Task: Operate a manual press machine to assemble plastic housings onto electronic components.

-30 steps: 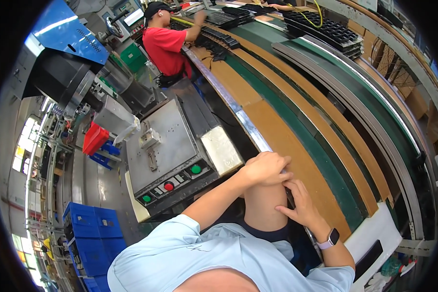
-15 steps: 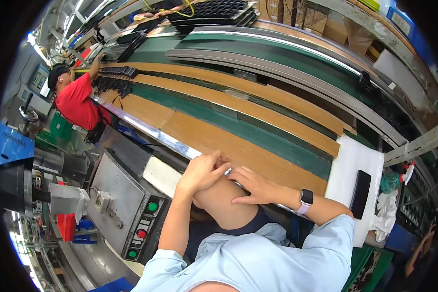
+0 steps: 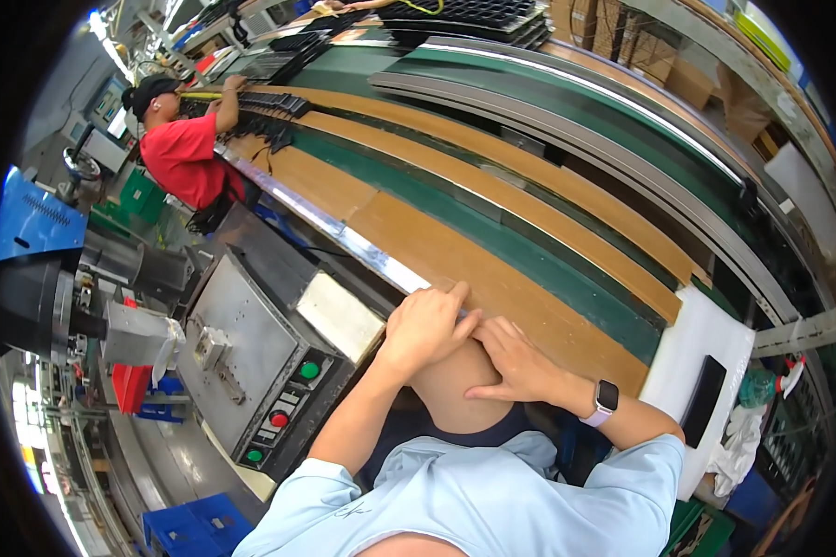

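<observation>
resting on the raised bare knee, the person's two hands lie close together beside the near edge of the desk. the left hand drapes over the top of the knee, its fingers loosely bent; whether they clasp anything underneath cannot be told. the right hand lies against the knee's right side, its fingers released and its thumb spread apart. the knee itself sits low in the middle of the view, just beyond the light blue shirt. a dark-faced watch with a pale purple band circles the right wrist. to the right, a black flat rectangular object lies on a white sheet. to the left stands a metal-topped machine with green and red buttons on its front. at the upper left, a co-worker in red reaches over the desk near some black parts.
</observation>
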Motion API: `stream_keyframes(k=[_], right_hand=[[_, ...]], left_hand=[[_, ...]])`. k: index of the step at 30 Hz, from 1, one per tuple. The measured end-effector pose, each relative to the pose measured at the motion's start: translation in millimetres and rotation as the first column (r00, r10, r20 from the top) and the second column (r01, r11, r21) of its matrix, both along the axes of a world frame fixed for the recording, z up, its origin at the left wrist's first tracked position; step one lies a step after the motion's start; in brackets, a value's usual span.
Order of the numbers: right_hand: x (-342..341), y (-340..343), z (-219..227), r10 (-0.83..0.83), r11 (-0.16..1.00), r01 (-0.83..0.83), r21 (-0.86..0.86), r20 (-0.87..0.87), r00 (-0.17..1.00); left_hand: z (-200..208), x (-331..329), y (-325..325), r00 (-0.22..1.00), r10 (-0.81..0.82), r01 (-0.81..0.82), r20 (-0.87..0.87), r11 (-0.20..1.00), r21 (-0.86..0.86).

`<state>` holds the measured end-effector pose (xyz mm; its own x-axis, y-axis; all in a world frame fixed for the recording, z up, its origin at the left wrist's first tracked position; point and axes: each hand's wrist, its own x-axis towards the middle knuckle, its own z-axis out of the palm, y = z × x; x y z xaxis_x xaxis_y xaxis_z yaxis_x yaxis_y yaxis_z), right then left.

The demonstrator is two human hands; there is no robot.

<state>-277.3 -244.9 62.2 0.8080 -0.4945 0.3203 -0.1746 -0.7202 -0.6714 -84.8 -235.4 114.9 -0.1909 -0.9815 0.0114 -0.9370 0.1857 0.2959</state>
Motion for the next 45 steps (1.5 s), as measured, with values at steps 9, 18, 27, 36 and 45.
stream_keyframes(k=[9, 18, 27, 36, 45], right_hand=[[2.4, -0.4, 6.6, -0.001, 0.998, 0.004, 0.060, -0.050, 0.999], [4.3, 0.7, 11.3, -0.011, 0.999, 0.013, 0.043, -0.045, 0.999], [4.0, 0.7, 8.2, 0.002, 0.999, 0.001, 0.044, -0.066, 0.998], [5.9, 0.6, 6.2, -0.006, 0.999, 0.008, 0.032, -0.054, 0.999], [6.3, 0.1, 11.2, 0.015, 0.995, -0.002, 0.097, -0.128, 0.992]], left_hand=[[2.7, 4.6, 8.1, 0.988, -0.025, 0.001, -0.153, 0.988, -0.155], [1.6, 11.9, 5.3, 0.959, 0.042, -0.052, -0.281, 0.998, -0.031], [-0.9, 14.8, 6.8, 0.948, 0.051, -0.061, -0.313, 0.998, -0.020], [-6.3, 15.0, 7.8, 0.942, 0.040, -0.070, -0.334, 0.994, -0.078], [-4.9, 15.0, 11.1, 0.941, 0.012, -0.076, -0.339, 0.981, -0.177]])
